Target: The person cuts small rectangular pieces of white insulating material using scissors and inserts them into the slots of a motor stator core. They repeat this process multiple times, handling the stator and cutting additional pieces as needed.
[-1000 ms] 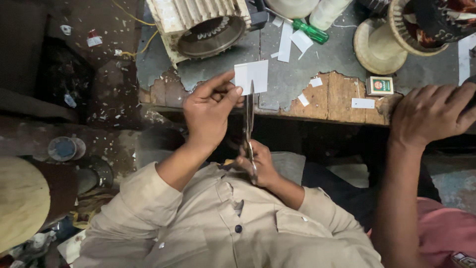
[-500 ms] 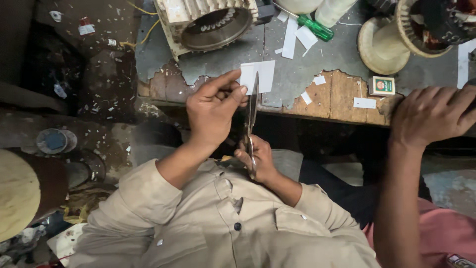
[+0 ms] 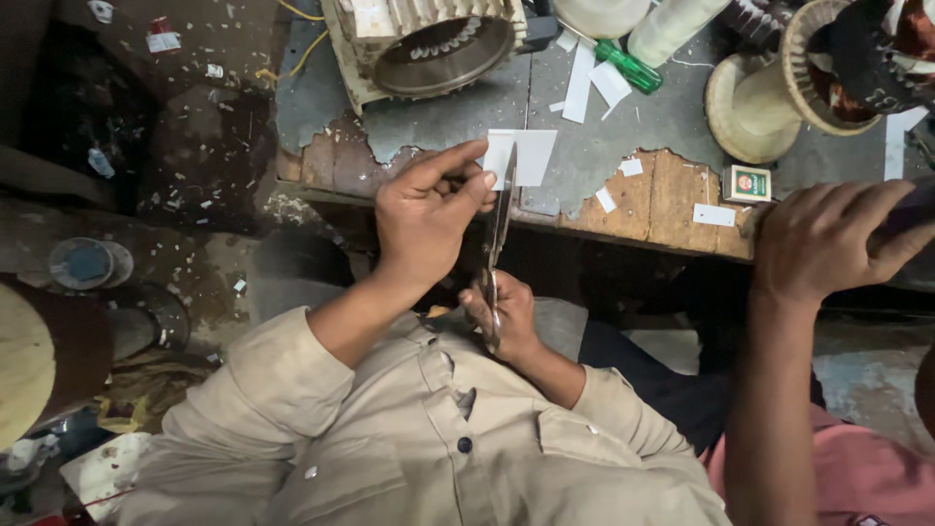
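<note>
Your left hand [image 3: 429, 209] pinches a white paper rectangle [image 3: 526, 156] between thumb and fingertips, holding it over the near edge of a worn workbench [image 3: 662, 195] whose grey top has peeled away to bare wood. Your right hand [image 3: 502, 317], close to your chest, grips the handles of long metal scissors [image 3: 497, 234]. The blades point away from you, nearly closed, and meet the paper's left edge just beside your left thumb.

Small white paper scraps [image 3: 609, 200] lie scattered on the bench. Farther back sit a ribbed motor housing [image 3: 429, 44], a green-handled screwdriver [image 3: 628, 66] and a wound coil on a round stand [image 3: 769, 97]. A small box [image 3: 747, 183] rests near the bench edge.

To your right, another person's hand [image 3: 828, 244] rests curled on the bench edge; whether it holds anything cannot be told.
</note>
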